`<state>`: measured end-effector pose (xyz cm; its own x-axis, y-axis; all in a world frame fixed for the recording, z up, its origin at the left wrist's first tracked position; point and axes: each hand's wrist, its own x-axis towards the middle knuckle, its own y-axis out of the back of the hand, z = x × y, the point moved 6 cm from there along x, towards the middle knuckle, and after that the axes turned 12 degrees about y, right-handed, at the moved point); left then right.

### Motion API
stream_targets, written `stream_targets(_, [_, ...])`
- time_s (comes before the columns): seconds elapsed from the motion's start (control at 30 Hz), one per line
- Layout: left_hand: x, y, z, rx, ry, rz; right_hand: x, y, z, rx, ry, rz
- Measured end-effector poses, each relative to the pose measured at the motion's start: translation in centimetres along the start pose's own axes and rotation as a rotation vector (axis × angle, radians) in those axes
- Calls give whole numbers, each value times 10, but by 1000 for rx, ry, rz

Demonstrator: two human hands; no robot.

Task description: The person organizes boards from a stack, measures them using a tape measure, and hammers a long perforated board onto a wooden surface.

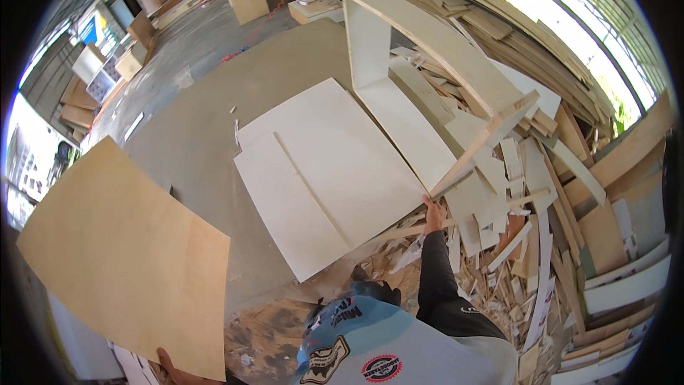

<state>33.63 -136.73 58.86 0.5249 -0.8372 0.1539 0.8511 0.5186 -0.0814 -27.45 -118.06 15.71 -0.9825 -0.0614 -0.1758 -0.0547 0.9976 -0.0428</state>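
Observation:
My left hand [173, 368] grips the lower edge of a large tan plywood sheet [128, 257], held up at the lower left. My right hand [432, 214], on a black-sleeved arm, reaches forward and grasps the near end of a long narrow wooden strip [484, 144] that slants up to the right over a scrap pile. Just left of that hand lie two flat white boards [328, 171] on the concrete floor.
A white open cabinet carcass [377, 36] stands beyond the boards. A deep heap of offcuts and plywood scraps [541, 192] fills the right side. Stacked long panels [513, 28] lean at the back right. Sawdust and debris [271, 328] lie near my feet.

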Motion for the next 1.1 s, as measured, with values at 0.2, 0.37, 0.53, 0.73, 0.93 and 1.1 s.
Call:
stream_targets(0.2, [-21, 53, -16, -12, -52, 143, -52, -36, -66, -1012, 143, -144])
stream_targets(0.37, [-42, 95, -26, 1, -119, 244, -96, -101, -107, -30, 331, -322])
stream_targets(0.53, [-55, 145, -13, 105, -178, 329, 3, -205, -208, 699, 430, -590])
stream_targets(0.73, [-89, 176, 12, 30, -128, 530, 151, -249, -308, 515, 796, -673])
stream_targets(0.93, [-113, 234, 6, 34, -143, 737, 202, -223, -394, 439, 1001, -807])
stream_targets(1.1, [-133, 285, -8, 44, -97, 959, 154, -186, -475, -21, 1526, -250])
